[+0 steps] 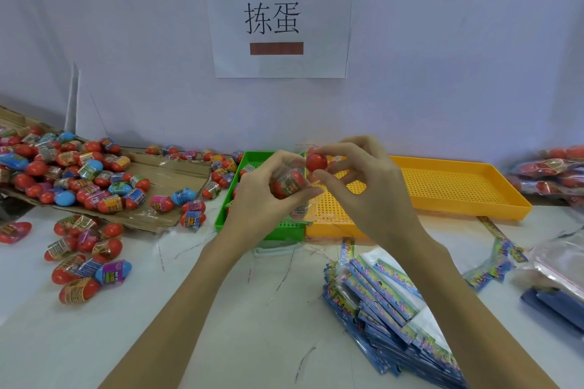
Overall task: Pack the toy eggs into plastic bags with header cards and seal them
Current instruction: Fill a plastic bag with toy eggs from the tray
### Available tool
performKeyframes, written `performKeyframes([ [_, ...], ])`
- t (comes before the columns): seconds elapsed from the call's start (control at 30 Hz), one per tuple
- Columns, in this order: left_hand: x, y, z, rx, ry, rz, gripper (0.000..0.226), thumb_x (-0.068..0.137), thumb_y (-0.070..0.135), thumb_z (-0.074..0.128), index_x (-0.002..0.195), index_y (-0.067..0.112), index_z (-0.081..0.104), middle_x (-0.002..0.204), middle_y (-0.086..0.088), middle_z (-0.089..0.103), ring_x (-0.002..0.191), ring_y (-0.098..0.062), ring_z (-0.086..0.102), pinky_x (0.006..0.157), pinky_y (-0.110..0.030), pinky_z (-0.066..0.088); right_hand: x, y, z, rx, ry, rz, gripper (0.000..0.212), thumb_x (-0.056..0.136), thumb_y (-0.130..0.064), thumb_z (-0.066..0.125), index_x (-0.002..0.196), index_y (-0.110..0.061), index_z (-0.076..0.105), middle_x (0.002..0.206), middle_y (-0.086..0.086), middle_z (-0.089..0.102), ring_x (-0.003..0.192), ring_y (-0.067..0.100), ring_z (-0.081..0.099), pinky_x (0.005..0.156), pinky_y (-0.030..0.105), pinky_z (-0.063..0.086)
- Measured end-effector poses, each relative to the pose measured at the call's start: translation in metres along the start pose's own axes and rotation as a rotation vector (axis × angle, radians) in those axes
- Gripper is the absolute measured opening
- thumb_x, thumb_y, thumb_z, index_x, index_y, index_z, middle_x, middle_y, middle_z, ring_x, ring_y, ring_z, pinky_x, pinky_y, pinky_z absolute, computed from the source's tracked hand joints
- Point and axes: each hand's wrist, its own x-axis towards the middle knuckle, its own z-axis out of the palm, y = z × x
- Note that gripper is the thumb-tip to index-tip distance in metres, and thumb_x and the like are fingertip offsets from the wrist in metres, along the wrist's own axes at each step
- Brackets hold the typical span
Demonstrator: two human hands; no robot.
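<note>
While a clear plastic bag (289, 181) is held at the centre of the frame, a labelled egg (287, 187) is seen through its film, gripped by the closed left hand (268, 189). A second red egg (316, 162) is pinched between the thumb and fingertips of the right hand (363, 186), just beside the bag's mouth, so that filling is judged to be under way rather than finished. At the right edge of the frame a heap of filled bags (550, 174) is shown, by which earlier completed packs are implied; whether these are sealed cannot be told. Much is judged to remain: loose eggs (79, 174) are scattered over a flattened cardboard sheet (170, 174) at centre left and on the white table (252, 309) below it. A fanned stack of header cards (388, 303), flat, glossy and printed in blue with bright strips, is laid at lower right. A green tray (227, 224) and a yellow tray (458, 186), both rigid moulded plastic with perforated floors and raised rims, are set side by side behind the hands. The eggs are smooth, ovoid and hard-looking, mostly red, some blue or pink, each banded with a shrink-wrapped printed label. A paper sign (278, 19) is fixed to the wall at upper centre.
</note>
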Motion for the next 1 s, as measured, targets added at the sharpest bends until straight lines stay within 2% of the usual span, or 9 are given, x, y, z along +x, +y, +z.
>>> performKeyframes([
  [0.13, 0.0005, -0.0019, 0.0006, 0.013, -0.001, 0.013, 0.049, 0.081, 0.042, 0.083, 0.121, 0.019, 0.067, 0.109, 0.016, 0.073, 0.103, -0.001, 0.070, 0.089, -0.014, 0.053, -0.0014, 0.0029, 0.0020, -0.047, -0.021, -0.059, 0.025, 0.097, -0.018, 0.072, 0.122, -0.017, 0.072, 0.101, -0.007, 0.067, 0.086, 0.004, 0.066, 0.066, 0.022, 0.054],
  [0.23, 0.0009, -0.0010, 0.0007, 0.026, 0.012, 0.028, 0.051, 0.081, 0.046, 0.081, 0.122, 0.019, 0.066, 0.111, 0.013, 0.073, 0.101, -0.004, 0.071, 0.086, -0.014, 0.053, -0.0027, 0.0025, 0.0028, -0.075, -0.038, -0.068, 0.028, 0.099, -0.020, 0.069, 0.127, -0.018, 0.068, 0.103, -0.006, 0.071, 0.085, 0.010, 0.066, 0.068, 0.024, 0.052],
  [0.4, -0.0009, -0.0003, 0.0005, 0.036, 0.000, 0.051, 0.050, 0.083, 0.044, 0.079, 0.124, 0.019, 0.065, 0.111, 0.011, 0.073, 0.096, -0.004, 0.072, 0.082, -0.019, 0.058, -0.0043, 0.0012, 0.0029, -0.127, -0.062, -0.078, 0.027, 0.098, -0.022, 0.070, 0.125, -0.016, 0.068, 0.106, -0.005, 0.072, 0.078, -0.002, 0.059, 0.078, 0.010, 0.047],
  [0.5, -0.0002, -0.0028, 0.0006, 0.059, 0.013, 0.057, 0.054, 0.081, 0.047, 0.080, 0.125, 0.020, 0.064, 0.112, 0.009, 0.072, 0.095, -0.006, 0.073, 0.082, -0.023, 0.060, -0.0050, 0.0009, 0.0024, -0.134, -0.066, -0.065, 0.022, 0.097, -0.015, 0.070, 0.119, -0.013, 0.071, 0.109, 0.000, 0.073, 0.078, -0.007, 0.057, 0.086, -0.004, 0.034],
  [0.57, -0.0002, -0.0035, 0.0002, 0.072, 0.018, 0.053, 0.054, 0.080, 0.050, 0.080, 0.124, 0.023, 0.064, 0.113, 0.007, 0.072, 0.095, -0.008, 0.073, 0.082, -0.026, 0.061, -0.0054, -0.0001, 0.0042, -0.126, -0.083, -0.053, 0.019, 0.099, -0.013, 0.068, 0.117, -0.015, 0.072, 0.114, 0.001, 0.071, 0.081, 0.002, 0.059, 0.084, -0.003, 0.036],
  [0.7, -0.0005, -0.0017, 0.0002, 0.054, 0.028, 0.046, 0.052, 0.080, 0.050, 0.081, 0.123, 0.026, 0.064, 0.109, 0.014, 0.071, 0.096, -0.006, 0.072, 0.080, -0.021, 0.060, -0.0052, -0.0013, 0.0086, -0.063, -0.092, 0.035, 0.019, 0.101, -0.017, 0.065, 0.118, -0.022, 0.072, 0.118, -0.001, 0.059, 0.095, 0.003, 0.060, 0.079, 0.010, 0.050],
  [0.8, -0.0003, -0.0009, 0.0011, 0.020, 0.016, 0.029, 0.052, 0.080, 0.045, 0.082, 0.124, 0.023, 0.065, 0.113, 0.018, 0.070, 0.101, -0.002, 0.071, 0.084, -0.012, 0.053, -0.0049, -0.0004, 0.0088, -0.081, -0.072, 0.005, 0.021, 0.100, -0.016, 0.065, 0.120, -0.017, 0.073, 0.115, 0.000, 0.067, 0.094, 0.004, 0.061, 0.077, 0.014, 0.051],
  [0.93, -0.0008, -0.0010, 0.0027, 0.003, -0.004, -0.012, 0.053, 0.081, 0.041, 0.085, 0.126, 0.022, 0.065, 0.118, 0.014, 0.070, 0.103, -0.005, 0.071, 0.085, -0.017, 0.056, -0.0068, 0.0007, 0.0078, -0.163, 0.001, -0.028, 0.018, 0.097, -0.012, 0.070, 0.115, -0.009, 0.072, 0.100, -0.002, 0.072, 0.079, -0.016, 0.054, 0.090, -0.006, 0.029],
  [1.0, -0.0006, 0.0000, 0.0031, 0.001, -0.014, -0.014, 0.052, 0.082, 0.040, 0.084, 0.127, 0.022, 0.065, 0.119, 0.011, 0.070, 0.103, -0.005, 0.071, 0.083, -0.015, 0.056, -0.0069, 0.0027, 0.0074, -0.141, -0.036, -0.013, 0.019, 0.097, -0.015, 0.070, 0.115, -0.010, 0.072, 0.101, -0.003, 0.072, 0.078, -0.016, 0.055, 0.086, -0.004, 0.033],
])
